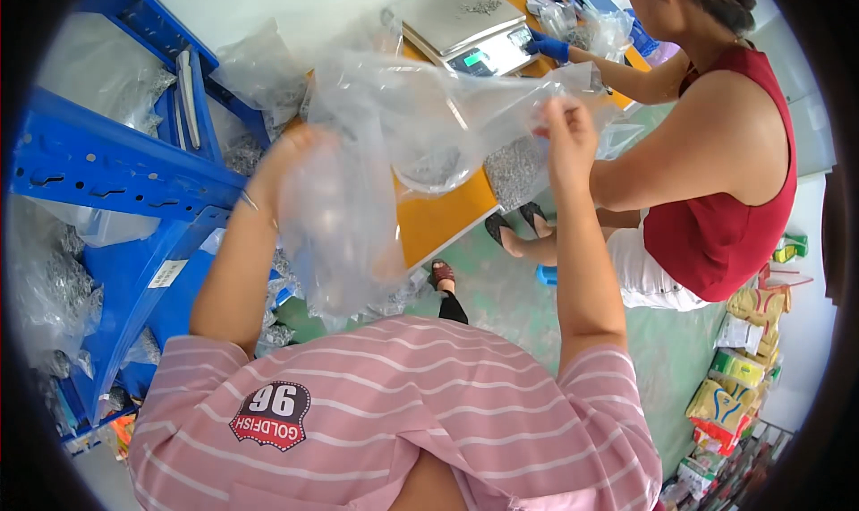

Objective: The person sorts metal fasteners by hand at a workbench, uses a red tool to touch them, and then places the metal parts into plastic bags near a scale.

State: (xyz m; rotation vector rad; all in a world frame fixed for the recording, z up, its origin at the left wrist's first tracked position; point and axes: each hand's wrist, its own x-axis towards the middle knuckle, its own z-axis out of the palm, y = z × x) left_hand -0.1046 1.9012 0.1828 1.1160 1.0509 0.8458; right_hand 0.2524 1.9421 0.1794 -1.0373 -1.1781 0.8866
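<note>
A large clear plastic bag [420,99] is stretched between my two hands above the table, part of it smeared by motion. At its right end my right hand [570,140] pinches the edge between thumb and fingers. My left hand [300,157] is closed on the left side of the bag, its fingers blurred and partly behind the plastic. Through the film a round clear shape [434,169] shows over the orange table [438,220]; I cannot make out what it is. Below my right hand, a bag of small grey metal parts [514,173] sits at the table's edge.
A digital scale [461,19] with small metal pieces stands at the back. On the right sits a co-worker in a red top [716,198], a blue-gloved hand [548,46] beside the scale. Blue shelving [125,166] with bagged parts stands close on my left. Colourful packages [725,395] lie far right.
</note>
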